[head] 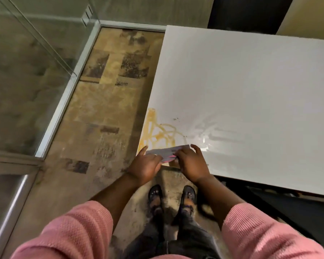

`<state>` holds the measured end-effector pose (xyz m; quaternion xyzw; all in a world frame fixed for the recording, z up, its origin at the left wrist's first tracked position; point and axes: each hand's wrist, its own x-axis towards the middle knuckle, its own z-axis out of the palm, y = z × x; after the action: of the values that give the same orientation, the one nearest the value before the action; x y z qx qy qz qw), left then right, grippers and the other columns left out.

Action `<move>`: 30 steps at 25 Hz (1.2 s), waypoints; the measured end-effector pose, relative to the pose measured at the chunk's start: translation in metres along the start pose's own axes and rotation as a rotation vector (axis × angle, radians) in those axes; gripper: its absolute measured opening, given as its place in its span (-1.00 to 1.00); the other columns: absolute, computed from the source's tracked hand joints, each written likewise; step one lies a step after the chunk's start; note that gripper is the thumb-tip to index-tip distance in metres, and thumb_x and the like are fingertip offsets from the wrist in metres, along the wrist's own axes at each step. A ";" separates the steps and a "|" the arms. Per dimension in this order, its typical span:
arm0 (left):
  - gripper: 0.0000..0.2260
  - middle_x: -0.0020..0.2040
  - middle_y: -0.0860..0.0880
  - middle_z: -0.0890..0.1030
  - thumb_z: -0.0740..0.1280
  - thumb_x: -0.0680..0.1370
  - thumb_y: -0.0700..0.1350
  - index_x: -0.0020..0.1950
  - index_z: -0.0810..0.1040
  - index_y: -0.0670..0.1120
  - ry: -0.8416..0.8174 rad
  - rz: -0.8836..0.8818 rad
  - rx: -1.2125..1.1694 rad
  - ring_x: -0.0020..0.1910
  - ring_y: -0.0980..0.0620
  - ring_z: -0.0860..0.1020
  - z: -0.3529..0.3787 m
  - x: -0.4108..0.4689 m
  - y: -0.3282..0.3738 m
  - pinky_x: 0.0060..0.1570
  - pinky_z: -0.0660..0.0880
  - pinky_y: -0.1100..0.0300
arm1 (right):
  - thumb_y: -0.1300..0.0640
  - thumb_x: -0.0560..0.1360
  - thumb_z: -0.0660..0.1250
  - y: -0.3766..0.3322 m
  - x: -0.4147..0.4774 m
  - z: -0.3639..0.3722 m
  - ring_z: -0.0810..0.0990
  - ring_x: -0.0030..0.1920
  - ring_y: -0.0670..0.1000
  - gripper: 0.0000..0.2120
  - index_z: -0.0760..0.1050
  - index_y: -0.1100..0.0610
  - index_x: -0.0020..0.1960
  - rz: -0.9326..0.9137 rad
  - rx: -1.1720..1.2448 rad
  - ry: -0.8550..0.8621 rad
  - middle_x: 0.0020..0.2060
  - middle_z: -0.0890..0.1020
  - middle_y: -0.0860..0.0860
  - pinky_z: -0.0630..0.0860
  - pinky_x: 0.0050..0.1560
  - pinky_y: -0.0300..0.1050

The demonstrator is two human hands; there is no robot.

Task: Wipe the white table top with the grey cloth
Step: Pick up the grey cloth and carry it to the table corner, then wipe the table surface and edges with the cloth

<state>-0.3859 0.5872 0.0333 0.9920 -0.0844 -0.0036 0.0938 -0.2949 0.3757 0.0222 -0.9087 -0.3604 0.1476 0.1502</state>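
The white table top fills the right half of the view. An orange-yellow smear and a few dark specks mark its near left corner, with wet streaks to the right. A folded grey cloth with a pink edge lies at that corner. My left hand grips its left end, forefinger stretched out. My right hand holds its right end, fingers curled over it.
A worn, stained tan floor runs left of the table. A glass partition with a metal frame borders the floor at left. My feet in dark sandals stand at the table corner. A dark gap lies under the table's near edge.
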 end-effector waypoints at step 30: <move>-0.30 0.70 -0.08 0.01 0.00 0.64 0.32 0.68 0.00 -0.02 -0.235 -0.222 -0.036 0.68 -0.14 -0.05 0.157 0.105 0.067 0.62 -0.12 -0.21 | -0.08 0.67 -0.02 0.221 -0.014 0.062 -0.01 0.69 0.14 -0.36 0.03 0.14 0.69 0.174 -0.145 0.013 0.69 0.06 0.11 -0.15 0.64 0.26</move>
<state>-0.2978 0.4752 -0.1074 0.9862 0.0157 -0.1314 0.0998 -0.1932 0.2230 -0.1157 -0.9459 -0.2891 0.1279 0.0730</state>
